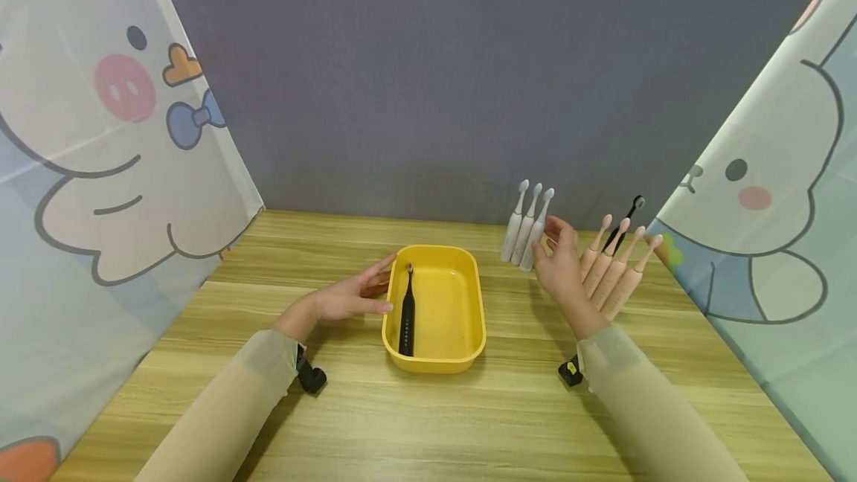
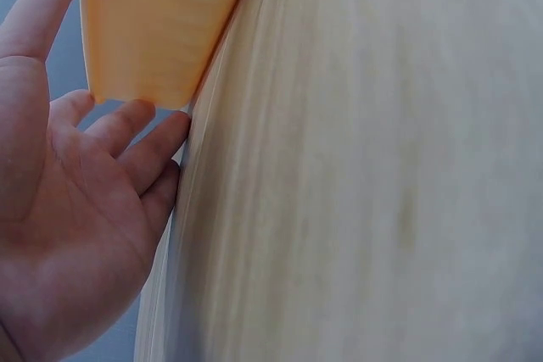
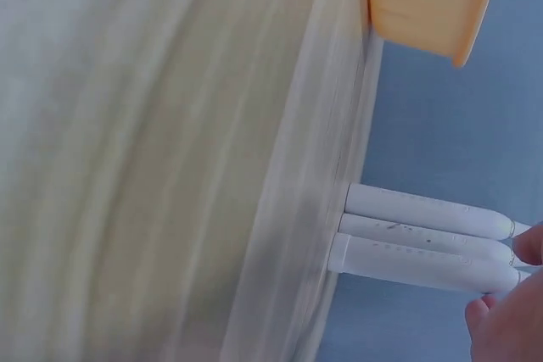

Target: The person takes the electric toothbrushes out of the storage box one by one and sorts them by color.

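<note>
A yellow tray [image 1: 435, 365] stands on the table, with a black electric toothbrush [image 1: 407, 318] lying along its left side. My left hand [image 1: 348, 296] is spread against the tray's left wall, its thumb near the rim. In the left wrist view the fingertips lie along the tray's end. Three white electric toothbrushes [image 3: 416, 264] stand upright in a row right of the tray. At the rightmost one is my right hand [image 1: 561, 262], thumb and fingers apart beside its neck and upper handle. The right wrist view crops most of this hand.
Several peach electric toothbrushes [image 1: 612, 281] stand in a row right of my right hand, partly hidden by it. Behind them rises another black toothbrush [image 1: 632, 214]. A grey wall [image 1: 428, 95] closes the back, and printed cloths [image 1: 134, 169] hang at both sides.
</note>
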The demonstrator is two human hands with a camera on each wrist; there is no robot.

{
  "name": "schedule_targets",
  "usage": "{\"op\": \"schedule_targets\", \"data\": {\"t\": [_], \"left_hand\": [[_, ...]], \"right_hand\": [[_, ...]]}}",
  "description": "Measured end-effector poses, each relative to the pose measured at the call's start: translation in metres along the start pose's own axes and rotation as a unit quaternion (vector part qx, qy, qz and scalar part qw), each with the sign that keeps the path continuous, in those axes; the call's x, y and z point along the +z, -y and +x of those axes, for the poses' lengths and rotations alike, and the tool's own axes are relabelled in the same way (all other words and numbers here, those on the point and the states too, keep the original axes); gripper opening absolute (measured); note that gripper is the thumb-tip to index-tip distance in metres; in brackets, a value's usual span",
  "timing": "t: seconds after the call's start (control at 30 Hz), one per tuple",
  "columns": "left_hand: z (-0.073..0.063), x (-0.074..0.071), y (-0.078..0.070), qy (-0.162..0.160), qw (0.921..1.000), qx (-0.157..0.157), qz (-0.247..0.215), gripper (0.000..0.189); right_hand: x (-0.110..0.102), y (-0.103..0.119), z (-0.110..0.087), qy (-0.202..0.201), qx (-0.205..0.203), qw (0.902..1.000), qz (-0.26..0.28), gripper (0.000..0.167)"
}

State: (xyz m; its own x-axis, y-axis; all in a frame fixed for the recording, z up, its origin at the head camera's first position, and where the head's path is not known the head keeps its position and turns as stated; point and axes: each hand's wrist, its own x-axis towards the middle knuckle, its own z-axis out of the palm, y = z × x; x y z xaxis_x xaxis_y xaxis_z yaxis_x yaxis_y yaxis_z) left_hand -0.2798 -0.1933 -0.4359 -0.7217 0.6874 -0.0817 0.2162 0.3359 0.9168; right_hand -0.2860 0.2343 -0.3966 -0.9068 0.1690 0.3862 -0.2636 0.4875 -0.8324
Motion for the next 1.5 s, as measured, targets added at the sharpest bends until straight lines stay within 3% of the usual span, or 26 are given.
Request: {"op": "schedule_targets", "data": {"t": [0.23,0.43,0.67,1.0,1.5], "left_hand": [[0.000,0.000,0.001,0.001,1.0000,0.002,0.003,0.111],[0.000,0.000,0.002,0.001,1.0000,0.005,0.000,0.111],[0.000,0.000,0.002,0.000,1.0000,0.007,0.002,0.111],[0.000,0.000,0.001,0.000,1.0000,0.003,0.000,0.110],[0.000,0.000,0.001,0.001,1.0000,0.008,-0.003,0.109]], "right_hand": [[-0.002,0.000,-0.007,-0.022,-0.012,0.9996,0.016,0.058],[-0.006,0.004,-0.014,-0.015,-0.040,0.9988,0.025,0.055],[-0.004,0.017,-0.028,0.026,-0.085,0.9951,0.044,0.052],[0.015,0.031,-0.045,0.069,-0.131,0.9862,0.073,0.047],[0.053,0.050,-0.063,0.169,-0.157,0.9714,0.058,0.045]]}}
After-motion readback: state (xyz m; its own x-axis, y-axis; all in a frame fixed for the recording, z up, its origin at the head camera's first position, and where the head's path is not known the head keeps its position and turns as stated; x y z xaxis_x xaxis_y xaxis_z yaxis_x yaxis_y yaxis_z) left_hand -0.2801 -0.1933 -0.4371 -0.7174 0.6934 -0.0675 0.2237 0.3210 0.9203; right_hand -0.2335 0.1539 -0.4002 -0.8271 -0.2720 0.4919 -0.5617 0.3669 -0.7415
